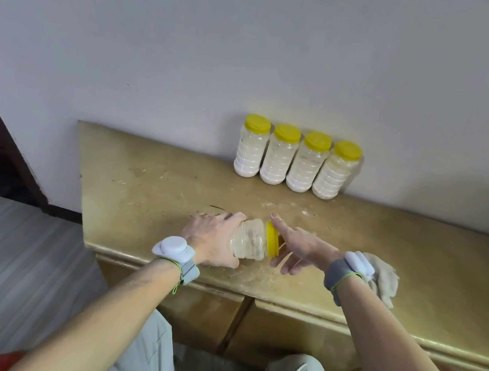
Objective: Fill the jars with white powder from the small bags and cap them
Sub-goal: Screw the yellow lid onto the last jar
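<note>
So on the left, my left hand [214,237] was wrapped round the bottom half of a clear plastic jar [249,239], fingers curled over it and gripping. It had a white sensor band [173,249] strapped on the wrist. The jar was lying on its side near the front edge of the tan bench [142,186], and it looked mostly clear inside with a dusty film. Its yellow cap [271,239] was on and pointing right.

Behind that, four capped jars of white powder [293,164] stood upright in a tight row, touching each other, right up against the wall [256,45].

My right hand [300,249] was at the cap with fingers stretched out pretty straight and spread, the index finger over the top of the rim and the others underneath. There was a matching band [357,264] on that wrist. Just beside it on the right, a crumpled pale cloth [384,277] lay on the bench.
</note>
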A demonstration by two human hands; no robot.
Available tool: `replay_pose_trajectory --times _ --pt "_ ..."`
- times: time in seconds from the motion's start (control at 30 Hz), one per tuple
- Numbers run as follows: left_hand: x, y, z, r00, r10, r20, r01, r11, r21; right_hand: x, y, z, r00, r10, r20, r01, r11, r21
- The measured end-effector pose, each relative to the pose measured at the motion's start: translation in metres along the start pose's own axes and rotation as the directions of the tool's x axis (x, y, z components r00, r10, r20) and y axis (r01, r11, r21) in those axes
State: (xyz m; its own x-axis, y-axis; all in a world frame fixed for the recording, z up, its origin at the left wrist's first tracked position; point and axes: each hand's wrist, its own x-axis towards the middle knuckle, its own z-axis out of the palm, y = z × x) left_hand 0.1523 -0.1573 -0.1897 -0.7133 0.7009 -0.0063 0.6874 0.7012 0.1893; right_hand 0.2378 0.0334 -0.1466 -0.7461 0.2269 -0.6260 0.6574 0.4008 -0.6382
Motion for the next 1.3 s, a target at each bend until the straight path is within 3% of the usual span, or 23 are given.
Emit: replay_pose_trajectory --times 0.17,0.3,0.43,0.5,0.57,0.63,0.73,0.83,0.93,1.07,1.3 --pt "-0.002 -0.004 -0.002 1.0 -0.019 -0.008 0.019 0.999 -0.04 -0.005 0.004 0.0 0.99 -0.133 0.054 0.118 0.967 0.227" --pt "-0.004 -0.001 0.001 0.998 0.052 0.019 -0.052 0.998 0.029 -0.003 -0.002 0.013 0.997 -0.054 -0.062 0.053 0.998 -0.023" --pt "-0.003 -0.005 0.0 1.0 0.019 -0.004 -0.019 1.0 -0.007 -0.003 -0.001 0.036 0.941 -0.231 -0.25 0.178 0.96 -0.216" --pt "-0.003 -0.008 0.001 1.0 0.024 -0.009 -0.024 1.0 -0.006 0.001 -0.004 0.041 0.901 -0.336 -0.274 0.188 0.873 -0.451" --pt "-0.002 -0.012 0.001 1.0 0.019 -0.014 -0.019 0.999 -0.028 0.003 -0.01 0.042 0.897 -0.354 -0.266 0.159 0.818 -0.552" --pt "-0.001 -0.015 0.002 0.999 0.017 -0.049 -0.019 0.999 -0.049 0.002 -0.017 0.038 0.925 -0.275 -0.261 0.138 0.886 -0.443" --pt "0.005 -0.024 -0.003 0.996 -0.052 -0.069 0.046 0.995 -0.09 0.011 -0.026 0.031 0.969 -0.121 -0.213 0.1 0.989 -0.108" --pt "0.02 -0.04 -0.018 0.953 -0.295 -0.072 0.233 0.862 -0.451 0.028 -0.033 0.026 0.97 -0.122 -0.211 0.124 0.992 -0.006" --pt "0.048 -0.057 -0.032 0.871 -0.474 -0.129 0.245 0.646 -0.723 0.055 -0.045 0.031 0.946 -0.211 -0.246 0.125 0.938 -0.324" --pt "0.088 -0.072 -0.044 0.794 -0.589 -0.148 0.239 0.528 -0.815 0.096 -0.05 0.048 0.977 -0.103 -0.185 0.005 0.885 -0.465" --pt "0.155 -0.096 -0.029 0.758 -0.641 -0.122 0.261 0.469 -0.844 0.141 -0.058 0.04 0.998 0.027 -0.048 -0.047 0.867 -0.496"
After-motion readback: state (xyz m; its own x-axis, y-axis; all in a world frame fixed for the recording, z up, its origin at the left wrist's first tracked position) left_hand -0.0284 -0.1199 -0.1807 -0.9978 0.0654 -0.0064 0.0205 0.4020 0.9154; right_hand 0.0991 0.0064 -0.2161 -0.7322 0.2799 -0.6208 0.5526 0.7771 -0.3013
